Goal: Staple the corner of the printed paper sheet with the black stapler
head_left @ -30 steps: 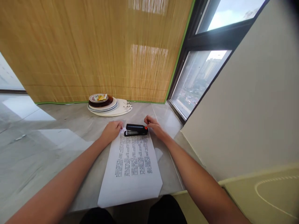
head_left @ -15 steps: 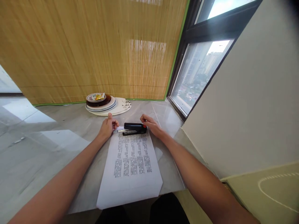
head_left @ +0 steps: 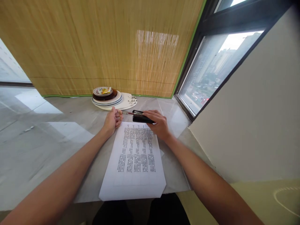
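A black stapler (head_left: 141, 118) is gripped in my right hand (head_left: 159, 122), turned on its side just above the far edge of a printed sheet of paper (head_left: 134, 184). From its left end sticks out a thin metal slide (head_left: 127, 112). The fingers of my left hand (head_left: 113, 120) are closed at the outer tip of that slide. The paper lies flat, its near edge by the counter's front edge, with columns of dark text across it.
Behind my hands, a stack of plates (head_left: 107, 101) with a small yellow packet on top rests on a pale oval board (head_left: 128, 100). A bamboo blind (head_left: 93, 47) hangs at the back. On the right stand a window (head_left: 203, 72) and a white wall (head_left: 253, 109).
My right hand has closed around the stapler, lifted it from the paper and turned it over. My left hand has moved along with the slide's tip. The view has shifted slightly.
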Motion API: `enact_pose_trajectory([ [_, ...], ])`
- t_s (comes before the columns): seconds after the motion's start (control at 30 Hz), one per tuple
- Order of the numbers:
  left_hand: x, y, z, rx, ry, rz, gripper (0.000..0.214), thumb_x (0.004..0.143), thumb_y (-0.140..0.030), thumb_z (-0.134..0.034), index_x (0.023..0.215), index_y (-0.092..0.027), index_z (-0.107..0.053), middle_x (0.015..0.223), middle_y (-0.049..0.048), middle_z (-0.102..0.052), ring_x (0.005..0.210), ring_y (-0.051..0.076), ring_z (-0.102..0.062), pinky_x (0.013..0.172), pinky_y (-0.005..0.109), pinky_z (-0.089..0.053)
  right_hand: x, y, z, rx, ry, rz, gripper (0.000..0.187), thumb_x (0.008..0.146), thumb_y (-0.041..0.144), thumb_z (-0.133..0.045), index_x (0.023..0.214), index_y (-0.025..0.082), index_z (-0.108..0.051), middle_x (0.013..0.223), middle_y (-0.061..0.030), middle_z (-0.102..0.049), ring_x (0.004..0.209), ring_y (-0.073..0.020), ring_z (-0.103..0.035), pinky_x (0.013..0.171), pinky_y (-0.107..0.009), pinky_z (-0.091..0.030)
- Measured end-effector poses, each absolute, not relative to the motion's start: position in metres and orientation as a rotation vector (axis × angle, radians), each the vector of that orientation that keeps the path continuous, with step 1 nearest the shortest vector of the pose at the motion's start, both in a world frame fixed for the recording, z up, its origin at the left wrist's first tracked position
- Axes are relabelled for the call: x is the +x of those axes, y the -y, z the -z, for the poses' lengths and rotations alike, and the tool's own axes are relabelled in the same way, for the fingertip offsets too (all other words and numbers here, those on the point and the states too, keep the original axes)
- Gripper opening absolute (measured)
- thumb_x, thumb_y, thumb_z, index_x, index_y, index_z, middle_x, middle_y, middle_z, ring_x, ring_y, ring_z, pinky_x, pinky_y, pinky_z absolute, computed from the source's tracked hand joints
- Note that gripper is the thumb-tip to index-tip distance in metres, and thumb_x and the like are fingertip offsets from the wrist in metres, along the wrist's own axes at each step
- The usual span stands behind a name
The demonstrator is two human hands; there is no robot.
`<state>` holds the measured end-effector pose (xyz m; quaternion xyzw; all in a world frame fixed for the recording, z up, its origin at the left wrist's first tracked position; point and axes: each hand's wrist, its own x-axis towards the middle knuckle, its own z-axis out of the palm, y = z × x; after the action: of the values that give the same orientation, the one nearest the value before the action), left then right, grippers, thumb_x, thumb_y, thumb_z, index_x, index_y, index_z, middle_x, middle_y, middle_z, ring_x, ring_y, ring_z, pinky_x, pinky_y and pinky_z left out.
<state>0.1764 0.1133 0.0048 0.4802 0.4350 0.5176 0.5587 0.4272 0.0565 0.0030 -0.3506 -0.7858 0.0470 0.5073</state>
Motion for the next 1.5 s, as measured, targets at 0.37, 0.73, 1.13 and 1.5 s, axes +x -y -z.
enact_pose_trajectory([
  [0.37,0.172,-0.112,-0.011,0.868,-0.673,-0.742,0.069,0.104,-0.064,-0.031,0.092,-0.007,-0.069,0.065,0.0055,-0.063,0.029,0.001,-0.025,0.027,0.016,-0.015,0.424,-0.052,-0.004,-0.869,2.030,0.284,0.048,0.096,0.004,-0.056,0.130,0.036,-0.070,0.132,0.0047,-0.071,0.116,-0.0229,-0.059,0.103,-0.046,-0.053],
  [0.73,0.173,-0.113,-0.009,0.777,-0.610,-0.914,0.022,0.100,-0.023,-0.049,0.092,-0.012,-0.066,0.067,-0.0026,-0.049,0.039,0.003,-0.034,0.036,0.015,-0.033,0.424,-0.052,-0.005,-1.033,1.705,-0.089,0.031,0.088,0.023,-0.073,0.119,0.028,-0.075,0.107,-0.0038,-0.077,0.094,-0.0223,-0.067,0.087,-0.040,-0.057],
  [1.13,0.168,-0.121,0.001,1.198,-0.804,-1.260,0.028,0.090,-0.040,-0.072,0.103,-0.015,-0.071,0.096,0.0065,-0.072,0.040,0.001,-0.035,0.035,0.017,-0.023,0.430,-0.063,0.004,-0.998,1.902,-0.912,0.035,0.073,0.030,-0.085,0.105,0.020,-0.078,0.095,-0.0020,-0.077,0.086,-0.0195,-0.070,0.078,-0.030,-0.052],
  [1.5,0.171,-0.113,-0.003,1.404,-0.686,-1.381,0.027,0.078,-0.034,-0.084,0.097,-0.019,-0.071,0.114,0.0085,-0.075,0.041,-0.001,-0.036,0.037,0.018,-0.025,0.426,-0.048,-0.016,-0.977,1.971,-0.225,0.027,0.101,0.040,-0.060,0.123,0.029,-0.070,0.137,-0.0039,-0.065,0.128,-0.0243,-0.055,0.111,-0.045,-0.038],
])
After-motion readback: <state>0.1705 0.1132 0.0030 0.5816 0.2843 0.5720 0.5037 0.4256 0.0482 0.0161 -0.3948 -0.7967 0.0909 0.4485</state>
